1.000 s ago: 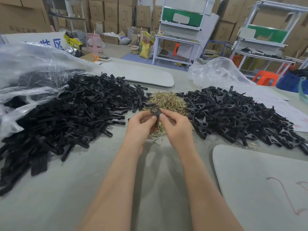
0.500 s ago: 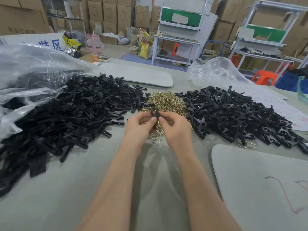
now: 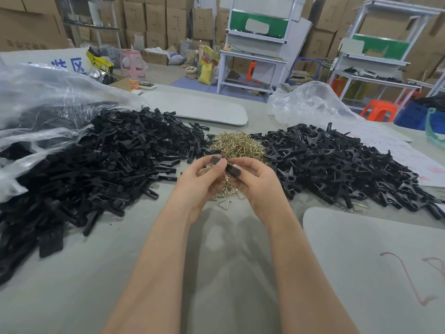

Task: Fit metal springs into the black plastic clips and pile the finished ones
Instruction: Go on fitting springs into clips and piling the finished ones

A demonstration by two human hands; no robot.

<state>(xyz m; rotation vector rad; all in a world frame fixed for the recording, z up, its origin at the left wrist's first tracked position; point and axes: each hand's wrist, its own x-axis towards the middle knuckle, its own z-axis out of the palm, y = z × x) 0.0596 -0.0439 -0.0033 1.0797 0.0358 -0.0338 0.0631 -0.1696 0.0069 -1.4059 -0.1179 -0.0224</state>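
My left hand (image 3: 201,180) and my right hand (image 3: 255,180) meet over the near edge of a heap of brass-coloured metal springs (image 3: 237,147). Between the fingertips of both hands I hold one black plastic clip (image 3: 227,166), its two ends sticking out past my fingers. Whether a spring is in it I cannot tell. A big pile of black clips (image 3: 96,162) lies to the left. To the right lies another pile of black clips (image 3: 337,165), many showing a metal wire. A few loose springs (image 3: 225,203) lie on the table below my hands.
A clear plastic bag (image 3: 36,102) spreads over the far left and another (image 3: 310,102) sits behind the right pile. Grey boards lie at the back (image 3: 199,109) and at the near right (image 3: 375,261). White paper (image 3: 409,157) lies far right.
My hands have turned the clip between the fingertips, so it now lies sideways with both ends showing. Both hands stay over the springs.
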